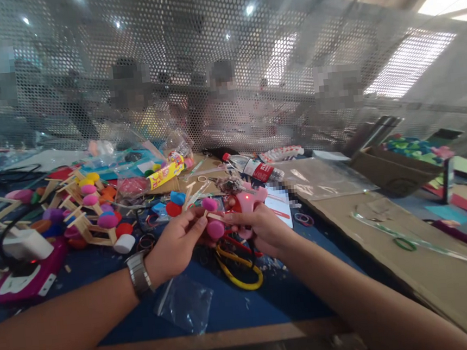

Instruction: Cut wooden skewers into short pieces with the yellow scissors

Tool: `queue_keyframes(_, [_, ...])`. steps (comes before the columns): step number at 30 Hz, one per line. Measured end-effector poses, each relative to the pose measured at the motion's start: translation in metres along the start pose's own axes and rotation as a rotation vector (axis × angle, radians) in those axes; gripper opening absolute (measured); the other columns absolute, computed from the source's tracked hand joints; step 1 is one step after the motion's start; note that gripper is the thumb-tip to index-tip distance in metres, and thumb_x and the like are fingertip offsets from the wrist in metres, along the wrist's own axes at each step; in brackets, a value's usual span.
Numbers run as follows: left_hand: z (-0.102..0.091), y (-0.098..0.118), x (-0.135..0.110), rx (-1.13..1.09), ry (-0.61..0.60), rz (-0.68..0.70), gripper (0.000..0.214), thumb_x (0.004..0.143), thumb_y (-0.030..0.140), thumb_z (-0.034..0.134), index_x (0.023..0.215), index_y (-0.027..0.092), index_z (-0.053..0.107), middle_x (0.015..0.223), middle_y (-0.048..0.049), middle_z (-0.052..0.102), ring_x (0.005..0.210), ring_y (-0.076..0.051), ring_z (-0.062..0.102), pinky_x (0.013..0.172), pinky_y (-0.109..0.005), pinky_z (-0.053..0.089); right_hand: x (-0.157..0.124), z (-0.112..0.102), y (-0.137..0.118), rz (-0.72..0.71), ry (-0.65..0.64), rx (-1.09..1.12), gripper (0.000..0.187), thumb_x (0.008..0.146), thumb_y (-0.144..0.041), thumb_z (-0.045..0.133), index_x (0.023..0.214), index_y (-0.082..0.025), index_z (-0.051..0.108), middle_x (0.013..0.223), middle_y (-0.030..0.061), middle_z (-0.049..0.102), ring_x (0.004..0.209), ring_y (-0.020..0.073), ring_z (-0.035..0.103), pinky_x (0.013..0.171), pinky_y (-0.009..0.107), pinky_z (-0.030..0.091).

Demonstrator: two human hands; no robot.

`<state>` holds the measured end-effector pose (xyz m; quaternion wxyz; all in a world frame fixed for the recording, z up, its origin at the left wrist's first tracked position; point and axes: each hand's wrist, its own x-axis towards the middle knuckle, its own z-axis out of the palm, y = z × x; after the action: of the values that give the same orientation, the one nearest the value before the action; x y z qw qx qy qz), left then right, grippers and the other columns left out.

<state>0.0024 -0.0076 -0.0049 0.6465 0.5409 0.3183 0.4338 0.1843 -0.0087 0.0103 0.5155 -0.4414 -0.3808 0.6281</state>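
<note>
Blue tabletop, brown front edge. Grey screen full of holes at back, blurry people behind it. Stick toys crowd left; cardboard covers right. Most room to move: blue part near front edge, beside clear bag. Left fingers pinch stick with pink rounds, above tabletop's middle. Right fingers hold pink glue gun, thumb at stick's end. Bottle has red label, yellow box has letters; both too blurry to read.
</note>
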Motion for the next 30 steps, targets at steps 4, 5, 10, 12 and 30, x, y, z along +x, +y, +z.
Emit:
queue_keyframes(4, [0.0005,0.0005,-0.0005,0.020,0.034,0.022,0.045,0.075,0.051,0.077,0.100,0.016,0.064,0.084,-0.0028,0.069,0.071,-0.017,0.067,0.065,-0.030,0.059,-0.0009,0.0016,0.0006,-0.009,0.001,0.038,0.047,0.045,-0.021,0.092,0.076,-0.018,0.057,0.059,-0.0054,0.063,0.047,0.0071,0.053,0.045,0.020,0.035])
queue_keyframes(5, [0.0007,0.0007,-0.0005,0.031,0.038,0.031,0.043,0.077,0.051,0.076,0.099,0.016,0.064,0.083,-0.0025,0.068,0.070,-0.017,0.067,0.064,-0.030,0.059,-0.0011,0.0021,0.0007,-0.006,0.002,0.045,0.046,0.045,-0.021,0.092,0.076,-0.018,0.058,0.059,-0.0056,0.063,0.047,0.0073,0.054,0.047,0.020,0.038])
queue_keyframes(10, [0.0016,0.0010,-0.0010,0.089,0.048,0.073,0.035,0.082,0.047,0.072,0.100,0.018,0.064,0.085,-0.0042,0.069,0.072,-0.018,0.067,0.064,-0.030,0.059,-0.0018,0.0036,0.0007,0.017,0.013,0.063,0.048,0.043,-0.021,0.093,0.076,-0.018,0.058,0.057,-0.0053,0.063,0.048,0.0076,0.055,0.051,0.021,0.042])
queue_keyframes(12, [0.0016,0.0009,-0.0010,0.101,0.048,0.082,0.036,0.083,0.048,0.071,0.100,0.018,0.064,0.086,-0.0047,0.069,0.073,-0.019,0.067,0.064,-0.030,0.059,-0.0021,0.0039,0.0011,0.025,0.014,0.066,0.048,0.043,-0.021,0.094,0.076,-0.018,0.059,0.057,-0.0056,0.064,0.047,0.0078,0.055,0.050,0.022,0.043])
queue_keyframes(30, [0.0021,0.0015,0.0006,0.134,0.064,0.081,0.043,0.080,0.054,0.072,0.096,0.016,0.063,0.081,-0.0026,0.066,0.071,-0.017,0.065,0.067,-0.030,0.058,-0.0037,0.0065,0.0038,-0.021,0.014,0.052,0.047,0.042,-0.024,0.096,0.073,-0.018,0.061,0.060,-0.0052,0.066,0.050,0.0094,0.057,0.053,0.024,0.047])
